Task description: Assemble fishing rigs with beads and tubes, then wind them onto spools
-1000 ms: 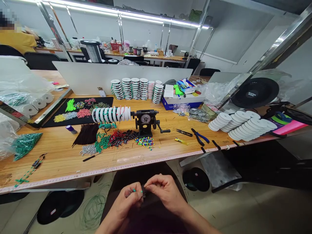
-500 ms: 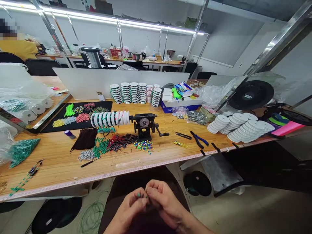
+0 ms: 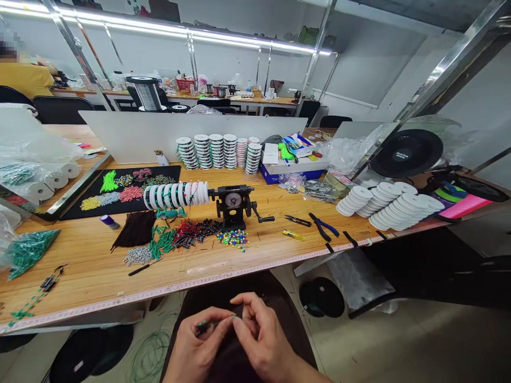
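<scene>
Over my lap, below the table edge, my left hand is closed in a pinch, its fingertips meeting those of my right hand. Small green pieces show along its fingers, too small to name exactly. My right hand has thumb and bent fingers closed at the same spot, where a tiny green tip shows; what it grips is mostly hidden. Beyond both hands, on the table, stands a black hand-crank winder with a row of white spools on its shaft.
Green tubes, black and red pieces and colored beads lie before the winder. Pliers and a yellow-handled tool lie right of it. White discs are stacked farther right. A person in yellow sits behind, left.
My left hand has shifted slightly left and its fingers have straightened toward the right hand. My right index finger has lifted and bent away from the thumb. The view has shifted slightly.
</scene>
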Demonstrator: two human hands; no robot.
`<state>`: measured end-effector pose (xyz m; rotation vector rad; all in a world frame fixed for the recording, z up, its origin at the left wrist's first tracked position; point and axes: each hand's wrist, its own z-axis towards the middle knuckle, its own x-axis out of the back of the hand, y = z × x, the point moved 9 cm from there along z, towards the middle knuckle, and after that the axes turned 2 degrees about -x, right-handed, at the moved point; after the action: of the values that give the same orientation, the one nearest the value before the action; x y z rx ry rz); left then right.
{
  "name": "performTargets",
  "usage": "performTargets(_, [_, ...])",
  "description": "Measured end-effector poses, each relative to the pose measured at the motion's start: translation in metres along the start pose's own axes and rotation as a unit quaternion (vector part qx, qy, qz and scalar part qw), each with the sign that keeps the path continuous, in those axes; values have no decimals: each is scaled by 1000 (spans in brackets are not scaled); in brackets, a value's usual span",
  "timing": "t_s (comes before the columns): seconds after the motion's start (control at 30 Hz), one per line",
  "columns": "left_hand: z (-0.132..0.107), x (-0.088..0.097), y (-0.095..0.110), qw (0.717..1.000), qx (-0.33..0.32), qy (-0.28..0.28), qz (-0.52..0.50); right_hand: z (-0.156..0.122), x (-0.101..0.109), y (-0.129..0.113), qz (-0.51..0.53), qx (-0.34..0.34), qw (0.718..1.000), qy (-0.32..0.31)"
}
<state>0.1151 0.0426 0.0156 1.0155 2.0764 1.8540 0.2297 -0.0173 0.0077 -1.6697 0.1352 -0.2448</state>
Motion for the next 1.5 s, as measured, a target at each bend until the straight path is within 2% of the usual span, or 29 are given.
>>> performTargets(0.13, [4,5,0,1000,10,11,18,-4,4,-24,-217,111,970,22])
performTargets(0.27, [4,5,1,1000,24,-5,1,-8,4,-36,-257,188,946,61])
performTargets(0.37, [2,18,-13,998,59,-16,-25,-1,22,-19,-232,148,958,76])
performTargets(0.47, [0,49,-31,997,67,29,-40,9,61,11,-224,83,966,96])
performTargets(0.53, [-2,60,-36,997,58,49,-31,13,82,32,-278,36,956,85])
performTargets(0.6, [-4,54,-33,998,46,33,-7,13,89,50,-360,-25,932,31])
performTargets(0.67, [-5,39,-23,999,32,9,26,8,81,55,-400,-58,914,-30])
performTargets(0.7, [-6,30,-17,999,25,0,43,5,72,49,-387,-52,919,-52])
performTargets(0.8, [-5,10,-5,996,14,-25,79,-3,35,13,-207,1,973,-100])
performTargets(0.87, [-6,4,-1,994,13,-44,96,-4,12,-1,-68,2,990,-124])
performTargets(0.93, [-8,4,0,993,21,-59,105,-2,-2,0,-2,-26,993,-117])
performTargets(1.07, [-10,7,1,992,36,-95,69,1,-13,24,10,-75,993,-88])
performTargets(1.1, [-7,12,2,993,31,-89,65,1,-13,29,3,-75,994,-81])
performTargets(1.13, [-2,24,3,995,21,-58,72,1,-10,31,-12,-68,996,-63])
performTargets(1.17, [4,42,3,996,9,-5,90,1,-4,32,-34,-55,997,-34])
performTargets(1.2, [10,66,4,991,-1,61,116,0,4,32,-61,-41,997,3])
performTargets(1.27, [22,122,3,963,-7,206,171,-2,24,29,-119,-21,990,76])
performTargets(1.33, [39,168,-2,939,14,271,212,-4,39,28,-158,-14,981,114])
performTargets(1.4, [62,202,-7,921,41,287,259,-5,40,31,-161,-13,982,98])
performTargets(1.5, [103,226,-8,903,71,266,331,-7,27,40,-107,-18,993,53])
